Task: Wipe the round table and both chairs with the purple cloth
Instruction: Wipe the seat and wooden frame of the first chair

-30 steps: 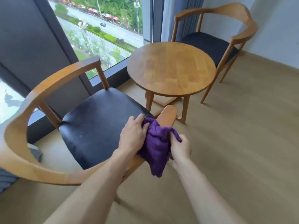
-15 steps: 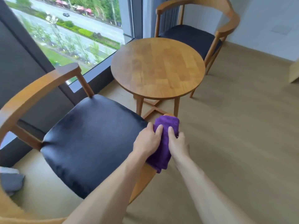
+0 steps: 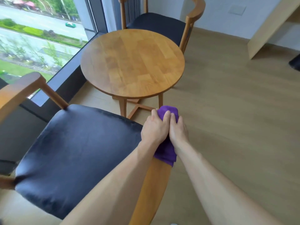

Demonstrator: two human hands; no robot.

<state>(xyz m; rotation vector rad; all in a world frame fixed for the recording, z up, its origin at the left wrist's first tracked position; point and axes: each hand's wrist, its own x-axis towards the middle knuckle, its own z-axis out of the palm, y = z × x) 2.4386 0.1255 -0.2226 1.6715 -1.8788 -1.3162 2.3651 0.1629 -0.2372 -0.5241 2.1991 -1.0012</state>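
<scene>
The purple cloth (image 3: 167,111) is wrapped over the front end of the near chair's (image 3: 78,151) right wooden armrest. My left hand (image 3: 154,127) and my right hand (image 3: 177,129) press side by side on the cloth, fingers curled over it. The cloth's tail (image 3: 165,154) hangs out below my wrists. The near chair has a black padded seat and a curved wooden back. The round wooden table (image 3: 133,62) stands just beyond, bare. The far chair (image 3: 160,25) sits behind the table, same wood and black seat.
A floor-to-ceiling window (image 3: 39,38) runs along the left, with a dark sill. Pale wood-look floor (image 3: 235,119) spreads to the right. A light wooden desk panel (image 3: 267,28) and a dark round base (image 3: 294,62) stand at the far right.
Both hands have slid the cloth forward along the armrest to its front tip and closed tighter together. The view has shifted forward and right.
</scene>
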